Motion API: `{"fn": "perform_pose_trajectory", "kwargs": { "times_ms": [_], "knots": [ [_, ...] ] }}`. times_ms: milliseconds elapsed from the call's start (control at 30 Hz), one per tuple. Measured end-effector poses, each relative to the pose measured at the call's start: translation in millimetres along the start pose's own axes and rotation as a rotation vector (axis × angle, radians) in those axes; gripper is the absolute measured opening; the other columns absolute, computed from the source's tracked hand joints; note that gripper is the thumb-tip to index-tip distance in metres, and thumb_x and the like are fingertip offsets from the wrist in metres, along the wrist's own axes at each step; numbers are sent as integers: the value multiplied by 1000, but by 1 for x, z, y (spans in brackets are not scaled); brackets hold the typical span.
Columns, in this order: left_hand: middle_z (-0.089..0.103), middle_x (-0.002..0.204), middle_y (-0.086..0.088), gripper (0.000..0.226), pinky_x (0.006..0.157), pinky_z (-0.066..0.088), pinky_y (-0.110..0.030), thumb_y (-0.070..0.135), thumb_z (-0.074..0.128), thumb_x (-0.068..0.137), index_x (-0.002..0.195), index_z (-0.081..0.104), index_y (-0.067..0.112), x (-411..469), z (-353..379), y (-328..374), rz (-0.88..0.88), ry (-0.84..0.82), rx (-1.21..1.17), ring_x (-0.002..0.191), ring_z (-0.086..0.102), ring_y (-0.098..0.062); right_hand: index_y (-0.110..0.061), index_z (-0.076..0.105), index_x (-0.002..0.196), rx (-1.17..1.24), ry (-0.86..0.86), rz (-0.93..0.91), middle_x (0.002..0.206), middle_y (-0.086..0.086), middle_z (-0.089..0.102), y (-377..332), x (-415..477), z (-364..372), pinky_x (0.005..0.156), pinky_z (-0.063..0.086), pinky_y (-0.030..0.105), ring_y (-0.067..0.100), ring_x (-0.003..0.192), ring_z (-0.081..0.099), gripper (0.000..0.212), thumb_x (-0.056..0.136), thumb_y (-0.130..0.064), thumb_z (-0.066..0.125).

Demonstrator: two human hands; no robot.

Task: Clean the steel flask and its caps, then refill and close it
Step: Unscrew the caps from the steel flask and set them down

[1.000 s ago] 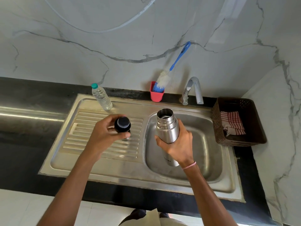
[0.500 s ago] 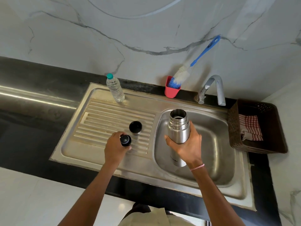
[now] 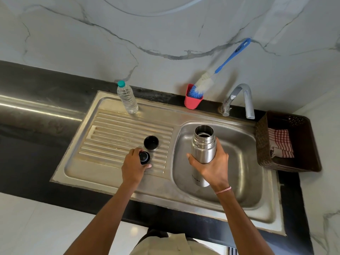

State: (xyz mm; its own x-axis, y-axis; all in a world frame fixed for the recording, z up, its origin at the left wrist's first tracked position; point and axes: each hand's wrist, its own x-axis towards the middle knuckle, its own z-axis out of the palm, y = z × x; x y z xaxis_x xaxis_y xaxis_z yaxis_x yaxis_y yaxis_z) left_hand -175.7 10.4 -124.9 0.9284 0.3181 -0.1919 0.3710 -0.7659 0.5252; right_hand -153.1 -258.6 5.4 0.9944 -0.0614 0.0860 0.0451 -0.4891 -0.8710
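One black cap [image 3: 151,142] stands just beside the stopper [image 3: 144,157] left hand [image 3: 132,169] pinches; right hand [image 3: 214,169] grips flask [image 3: 203,144].

I see the right hand [image 3: 211,167] gripping the open steel flask [image 3: 203,146], mouth up, above the sink basin [image 3: 244,159]; the left hand [image 3: 132,168] holds 1 small black cap [image 3: 144,157] on the drainboard [image 3: 114,137], just beside the wider black cap [image 3: 151,142].

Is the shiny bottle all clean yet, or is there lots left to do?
Just started. Both caps are off: the cup cap sits on the draining board, the left hand holds the small stopper beside it. The right hand grips the open flask over the sink. The brush sits in its red holder, so scrubbing, refilling and closing remain.
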Motion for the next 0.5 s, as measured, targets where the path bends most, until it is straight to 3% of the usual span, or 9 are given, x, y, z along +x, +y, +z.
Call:
{"fn": "perform_pose_trajectory", "kwargs": {
  "times_ms": [167, 333, 433, 500],
  "knots": [
    [58, 134, -12, 99, 92, 55, -48, 57, 90, 66, 143, 47, 12, -7, 0, -11, 30, 39, 69, 123, 56, -34, -32, 56, 112, 0, 2, 19, 97, -21, 70, 5, -2, -1, 84, 58, 51, 9, 84, 70, 65, 61, -57, 88],
    [42, 157, -19, 104, 114, 42, -52, 82, 54, 84, 153, 37, 6, -35, 10, -29, 113, 116, 172, 144, 42, -38, -33, 53, 114, -80, -45, 22, 97, -18, 70, 18, -7, -8, 88, 56, 48, 8, 82, 69, 67, 63, -57, 88],
    [28, 167, -18, 105, 121, 34, -53, 83, 37, 88, 160, 27, 7, -49, 18, -39, 127, 77, 233, 153, 31, -37, -30, 53, 116, -170, -98, -5, 93, -18, 69, 28, -10, -16, 78, 56, 26, 5, 75, 68, 67, 65, -51, 91],
    [21, 169, -19, 105, 123, 30, -55, 82, 32, 90, 162, 21, 6, -55, 23, -45, 114, 41, 256, 155, 26, -39, -30, 52, 118, -276, -130, -23, 91, -19, 68, 36, -11, -20, 69, 52, 20, 5, 70, 66, 69, 65, -51, 90]
  ]
}}
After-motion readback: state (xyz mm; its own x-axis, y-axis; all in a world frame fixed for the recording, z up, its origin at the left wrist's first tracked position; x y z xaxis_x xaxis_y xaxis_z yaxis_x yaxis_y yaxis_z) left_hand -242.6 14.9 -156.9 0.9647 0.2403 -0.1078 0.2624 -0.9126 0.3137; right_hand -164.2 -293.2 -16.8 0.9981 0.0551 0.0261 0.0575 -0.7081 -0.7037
